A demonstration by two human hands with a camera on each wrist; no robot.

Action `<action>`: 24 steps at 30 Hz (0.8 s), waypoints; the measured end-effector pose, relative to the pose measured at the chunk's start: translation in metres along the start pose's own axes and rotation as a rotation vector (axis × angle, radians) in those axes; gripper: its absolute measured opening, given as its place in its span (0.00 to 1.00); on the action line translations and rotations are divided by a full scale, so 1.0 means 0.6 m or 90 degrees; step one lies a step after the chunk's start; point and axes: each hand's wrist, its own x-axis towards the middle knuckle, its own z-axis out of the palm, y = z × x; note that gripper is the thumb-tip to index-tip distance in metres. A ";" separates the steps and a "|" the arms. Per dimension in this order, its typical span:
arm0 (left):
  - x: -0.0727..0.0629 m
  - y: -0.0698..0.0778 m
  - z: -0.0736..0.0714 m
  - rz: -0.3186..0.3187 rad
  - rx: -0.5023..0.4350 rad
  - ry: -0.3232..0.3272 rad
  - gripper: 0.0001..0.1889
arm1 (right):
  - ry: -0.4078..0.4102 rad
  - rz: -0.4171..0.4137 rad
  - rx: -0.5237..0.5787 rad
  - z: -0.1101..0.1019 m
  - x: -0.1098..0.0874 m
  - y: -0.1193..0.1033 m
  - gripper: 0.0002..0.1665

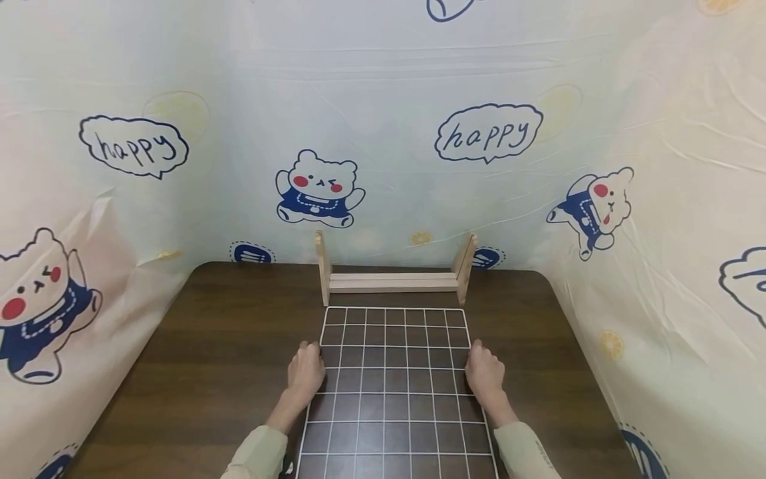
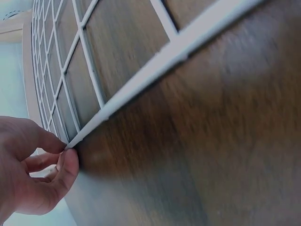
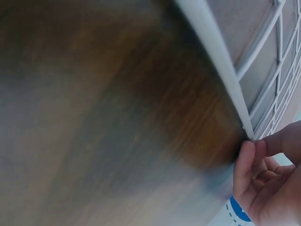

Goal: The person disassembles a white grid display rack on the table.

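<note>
A white wire grid panel (image 1: 396, 394) lies over the brown table, its near end cut off by the bottom of the head view. My left hand (image 1: 306, 370) pinches the left edge of the panel between thumb and fingers, as the left wrist view shows at the edge wire (image 2: 136, 84). On the opposite side my right hand (image 1: 485, 372) pinches the right edge wire (image 3: 221, 61). Just beyond the panel's far end stands a pale wooden rack (image 1: 392, 282) with two upright side pieces joined by a crossbar.
The dark wood table (image 1: 239, 332) has rounded far corners. A pale curtain (image 1: 395, 80) printed with bears and "happy" bubbles hangs behind the table and along both sides. The rack stands near the table's back edge, close to the curtain.
</note>
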 end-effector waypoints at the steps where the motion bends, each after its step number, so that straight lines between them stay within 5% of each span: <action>1: 0.000 0.001 0.001 -0.005 -0.003 0.001 0.03 | -0.007 0.001 -0.003 0.000 0.001 0.000 0.08; 15: -0.008 -0.006 -0.003 -0.031 -0.084 0.002 0.09 | -0.008 0.023 0.041 0.005 -0.009 0.005 0.09; 24: -0.015 -0.020 -0.004 -0.050 -0.128 -0.003 0.16 | -0.051 0.080 0.174 -0.003 -0.014 0.019 0.04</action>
